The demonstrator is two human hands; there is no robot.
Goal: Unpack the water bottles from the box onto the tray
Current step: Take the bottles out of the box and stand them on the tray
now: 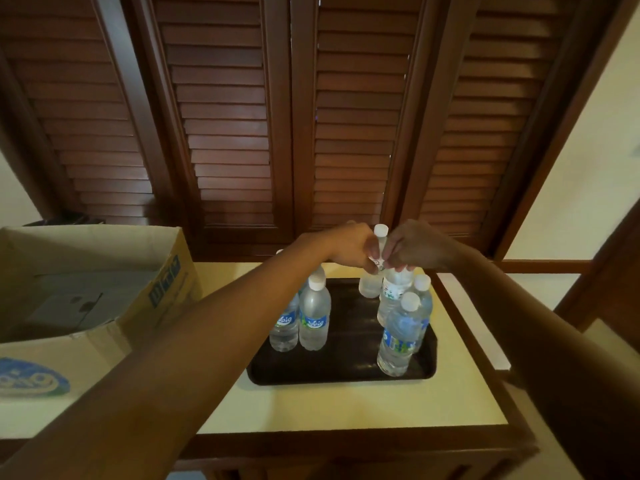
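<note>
A dark tray [346, 370] lies on the cream tabletop. Several clear water bottles with white caps stand on it: two at the left [314, 318] and a cluster at the right [398, 337]. Over the tray's far edge, my left hand [349, 247] and my right hand [415, 249] both pinch the neck of one more bottle [380, 233]. Its cap shows between my fingers and its base reaches down to the tray's back edge. The open cardboard box [104, 271] stands at the left, and I see no bottles inside it.
Dark wooden louvred shutters [311, 133] rise right behind the table. The tabletop [346, 407] has a wooden rim at its front and right edges. A box flap with a blue logo [31, 379] hangs toward me at the lower left.
</note>
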